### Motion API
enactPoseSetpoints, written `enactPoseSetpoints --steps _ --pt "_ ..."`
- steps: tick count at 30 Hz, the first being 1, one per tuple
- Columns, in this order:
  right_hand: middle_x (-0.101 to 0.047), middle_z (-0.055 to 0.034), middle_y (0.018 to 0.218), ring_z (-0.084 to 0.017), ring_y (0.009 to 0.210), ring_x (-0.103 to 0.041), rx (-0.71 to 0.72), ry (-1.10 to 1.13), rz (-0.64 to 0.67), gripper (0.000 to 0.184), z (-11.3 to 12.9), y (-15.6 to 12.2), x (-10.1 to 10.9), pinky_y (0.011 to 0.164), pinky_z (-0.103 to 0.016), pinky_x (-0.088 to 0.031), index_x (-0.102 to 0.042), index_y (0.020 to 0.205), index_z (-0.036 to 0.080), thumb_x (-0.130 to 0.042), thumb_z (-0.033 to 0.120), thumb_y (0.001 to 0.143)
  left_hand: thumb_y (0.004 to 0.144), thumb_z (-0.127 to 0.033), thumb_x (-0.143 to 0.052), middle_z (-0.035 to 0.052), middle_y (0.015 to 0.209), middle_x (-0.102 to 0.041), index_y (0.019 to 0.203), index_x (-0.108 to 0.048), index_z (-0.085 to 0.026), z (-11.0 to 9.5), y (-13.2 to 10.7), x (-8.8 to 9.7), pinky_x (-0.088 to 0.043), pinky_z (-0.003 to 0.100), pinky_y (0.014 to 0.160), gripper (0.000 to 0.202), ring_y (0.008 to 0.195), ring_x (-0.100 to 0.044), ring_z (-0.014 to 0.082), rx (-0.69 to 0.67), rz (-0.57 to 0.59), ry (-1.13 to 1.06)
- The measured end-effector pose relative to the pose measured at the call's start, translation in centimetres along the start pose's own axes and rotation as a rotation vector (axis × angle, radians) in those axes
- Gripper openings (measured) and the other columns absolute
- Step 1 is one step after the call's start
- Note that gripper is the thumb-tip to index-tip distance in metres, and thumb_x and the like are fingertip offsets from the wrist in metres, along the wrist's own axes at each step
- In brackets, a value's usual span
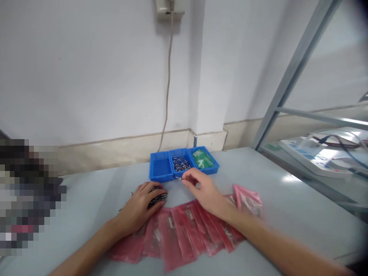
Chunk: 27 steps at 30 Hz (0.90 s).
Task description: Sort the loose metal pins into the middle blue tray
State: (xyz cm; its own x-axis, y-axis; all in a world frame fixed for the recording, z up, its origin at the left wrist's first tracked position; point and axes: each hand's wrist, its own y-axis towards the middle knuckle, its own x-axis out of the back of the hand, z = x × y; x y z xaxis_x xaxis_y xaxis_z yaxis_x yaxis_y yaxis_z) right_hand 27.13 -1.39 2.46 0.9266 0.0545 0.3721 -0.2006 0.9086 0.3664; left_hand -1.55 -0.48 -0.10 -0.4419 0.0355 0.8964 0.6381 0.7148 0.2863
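My left hand (143, 201) rests on the table with its fingers curled round a pile of small dark, shiny screw-like pieces (158, 196). The palm hides part of that pile. Just in front of the blue bins, my right hand (204, 188) pinches a small thin metal screw (178, 178) between thumb and forefinger. Several pink plastic bags (172, 245) lie overlapped in a fan below both hands, with small parts inside. The middle blue bin (180, 161) contains many small screws, the right bin (203, 158) green-and-white packets, and the left bin (161, 165) shows a bare floor.
A pale wall with a hanging cable (168, 76) stands behind the table (94, 199). At the right rises a metal rack frame (293, 76), with a white power strip (316, 157) and wires beyond it. The far left is pixelated.
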Motion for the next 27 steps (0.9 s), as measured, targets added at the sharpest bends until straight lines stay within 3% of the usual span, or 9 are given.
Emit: enactPoseSetpoints --steps 2,4,16,19,23,27 --pt "-0.072 -0.0054 0.112 -0.026 0.109 -0.064 0.132 -0.141 0.022 0.014 0.61 -0.31 0.11 0.098 -0.040 -0.049 -0.071 0.107 0.028 -0.058 0.031 0.110 0.113 -0.035 -0.057 0.0080 0.142 -0.063 0.139 -0.068 -0.031 0.02 -0.01 -0.03 -0.052 0.049 0.110 0.029 0.130 -0.059 0.0291 -0.003 -0.003 -0.001" --pt "-0.073 -0.0051 0.112 -0.027 0.111 -0.064 0.164 -0.218 0.040 0.015 1.02 -0.50 0.18 0.104 -0.043 -0.047 -0.073 0.108 0.029 -0.058 0.029 0.111 0.113 -0.034 -0.057 0.0075 0.142 -0.063 0.139 -0.068 -0.031 0.05 -0.02 -0.08 -0.051 0.049 0.111 0.029 0.130 -0.059 0.0290 -0.006 -0.001 -0.005" --pt "-0.071 -0.0039 0.104 -0.026 0.101 -0.062 0.208 -0.323 0.038 0.012 0.75 -0.47 0.26 0.104 -0.046 -0.043 -0.072 0.103 0.028 -0.061 0.026 0.109 0.113 -0.034 -0.057 0.0068 0.143 -0.062 0.139 -0.067 -0.032 -0.08 0.02 0.05 -0.050 0.050 0.111 0.028 0.130 -0.059 0.0290 0.004 0.014 -0.010" --pt "-0.074 -0.0038 0.107 -0.026 0.103 -0.063 0.071 -0.149 0.095 0.013 1.20 -0.39 0.13 0.098 -0.042 -0.047 -0.074 0.104 0.028 -0.062 0.030 0.108 0.113 -0.033 -0.057 0.0070 0.143 -0.062 0.140 -0.066 -0.032 -0.05 0.02 0.04 -0.050 0.050 0.111 0.029 0.131 -0.058 0.0292 -0.002 0.014 -0.011" --pt "-0.074 -0.0036 0.096 -0.021 0.087 -0.064 -0.214 0.320 0.251 0.020 1.03 -0.26 -0.18 0.082 -0.035 -0.050 -0.075 0.103 0.023 -0.065 0.041 0.106 0.113 -0.032 -0.058 0.0071 0.144 -0.061 0.141 -0.066 -0.032 -0.07 0.00 0.06 -0.049 0.050 0.111 0.029 0.131 -0.057 0.0290 -0.003 0.016 -0.009" --pt "-0.071 -0.0033 0.097 -0.016 0.084 -0.061 -0.376 0.659 0.288 0.030 0.54 -0.27 -0.23 0.077 -0.029 -0.048 -0.075 0.101 0.021 -0.077 0.051 0.097 0.113 -0.033 -0.058 0.0070 0.144 -0.062 0.139 -0.067 -0.032 -0.18 0.04 0.15 -0.049 0.050 0.112 0.028 0.131 -0.057 0.0290 -0.002 0.025 -0.008"
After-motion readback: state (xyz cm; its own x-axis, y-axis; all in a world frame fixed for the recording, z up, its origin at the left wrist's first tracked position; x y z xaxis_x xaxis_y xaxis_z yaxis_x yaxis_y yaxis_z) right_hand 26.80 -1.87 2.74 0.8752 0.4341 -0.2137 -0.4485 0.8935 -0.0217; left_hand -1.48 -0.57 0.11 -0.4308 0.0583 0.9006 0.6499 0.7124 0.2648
